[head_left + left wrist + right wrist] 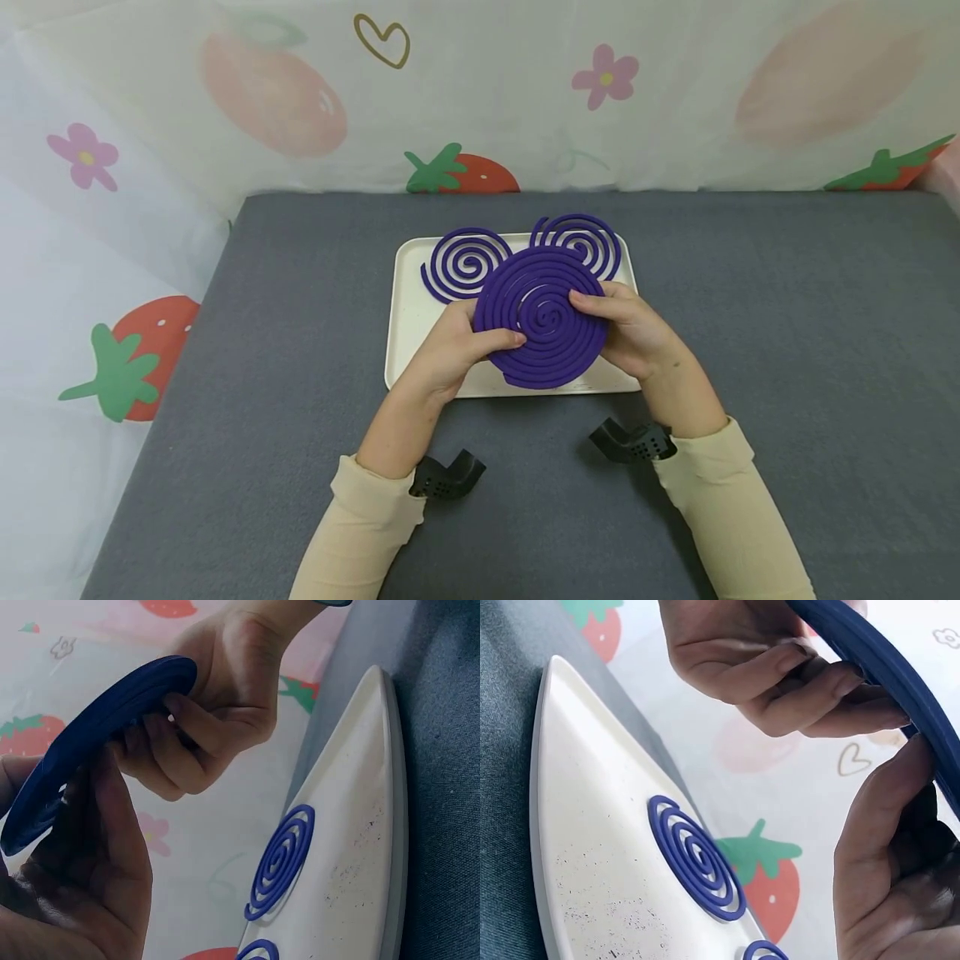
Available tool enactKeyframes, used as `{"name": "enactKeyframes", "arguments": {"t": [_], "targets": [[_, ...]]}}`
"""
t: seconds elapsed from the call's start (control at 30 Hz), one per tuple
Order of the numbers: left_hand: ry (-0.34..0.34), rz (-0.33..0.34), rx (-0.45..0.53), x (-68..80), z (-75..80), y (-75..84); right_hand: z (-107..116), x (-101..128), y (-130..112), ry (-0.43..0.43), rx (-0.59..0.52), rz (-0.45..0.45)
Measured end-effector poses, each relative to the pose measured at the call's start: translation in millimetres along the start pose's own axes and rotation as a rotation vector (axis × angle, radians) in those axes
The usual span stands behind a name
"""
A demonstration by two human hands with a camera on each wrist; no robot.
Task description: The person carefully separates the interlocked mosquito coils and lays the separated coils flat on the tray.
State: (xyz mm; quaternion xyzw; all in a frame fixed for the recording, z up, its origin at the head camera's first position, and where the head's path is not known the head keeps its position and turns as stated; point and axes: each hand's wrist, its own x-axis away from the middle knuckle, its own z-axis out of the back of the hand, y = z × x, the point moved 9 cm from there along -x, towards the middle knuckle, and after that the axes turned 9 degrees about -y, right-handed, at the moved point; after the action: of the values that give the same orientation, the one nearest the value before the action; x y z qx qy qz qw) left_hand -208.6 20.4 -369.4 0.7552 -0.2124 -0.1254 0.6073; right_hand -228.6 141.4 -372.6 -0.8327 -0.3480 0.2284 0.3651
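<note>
Holding a purple double coil (542, 317) above the white tray (408, 321), the left hand (450, 350) and right hand (633, 329) each pinched an opposite edge, thumbs on top, fingers curled beneath. It looked light, stiff and brittle, likely to snap if twisted, so the outer rim seemed the safest grip. Two single coils (465, 262) lay on the tray, on the grey tabletop (787, 333).
</note>
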Motion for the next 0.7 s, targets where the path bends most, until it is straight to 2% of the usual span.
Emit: {"name": "enactKeyframes", "arguments": {"t": [0.3, 0.5, 0.7], "targets": [[-0.062, -0.040, 0.069, -0.8, -5.9, 0.8, 0, 1, 2, -0.021, -0.004, -0.007], [-0.113, -0.041, 0.036, -1.7, -11.4, 0.1, -3, 4, 0, -0.087, 0.032, -0.016], [-0.115, -0.026, -0.033, -2.2, -11.4, -1.5, -5, 5, -1, -0.108, 0.034, -0.016]]}}
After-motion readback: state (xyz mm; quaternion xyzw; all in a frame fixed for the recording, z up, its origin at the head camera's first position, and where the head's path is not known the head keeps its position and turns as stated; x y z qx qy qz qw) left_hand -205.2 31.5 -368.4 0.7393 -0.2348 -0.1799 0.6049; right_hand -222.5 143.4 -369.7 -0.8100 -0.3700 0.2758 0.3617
